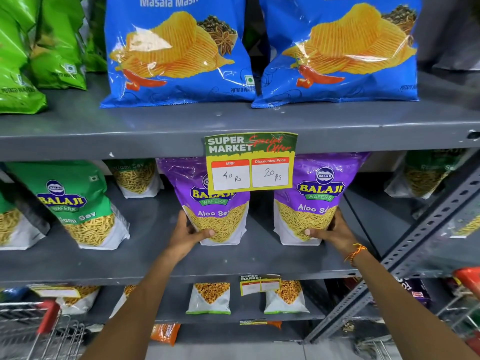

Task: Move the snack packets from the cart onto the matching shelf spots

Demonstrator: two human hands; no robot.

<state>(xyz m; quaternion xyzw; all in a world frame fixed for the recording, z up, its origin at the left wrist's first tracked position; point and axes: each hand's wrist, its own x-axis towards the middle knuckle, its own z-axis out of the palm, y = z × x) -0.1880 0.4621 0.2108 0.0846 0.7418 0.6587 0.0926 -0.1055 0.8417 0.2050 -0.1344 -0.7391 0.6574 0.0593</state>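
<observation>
Placing step, near its end. Left hand [189, 233] wrapped around the lower left corner of one purple packet [215, 203], thumb across the front, other fingers hidden behind. Right hand [331, 229] clasped the same way on the lower right corner of a second purple packet [309, 201]. Both packets upright on the middle shelf [155, 266], bases apparently touching the shelf board, a dark gap between them, tops tucked behind the price tag [250, 162] hanging from the shelf above. Green packets [78, 203] to the left on the same shelf, blue chip bags [179, 53] above, so the purple pair sits in a spot of its own; no other purple packets in view to confirm the match.

Next, probably: check that each packet stands without leaning, perhaps nudge both backward or closer together, then loosen both grips and draw the hands out without tipping the packets forward. After that, back to the cart [39, 326] at lower left for more; contents of the cart not visible from here.
</observation>
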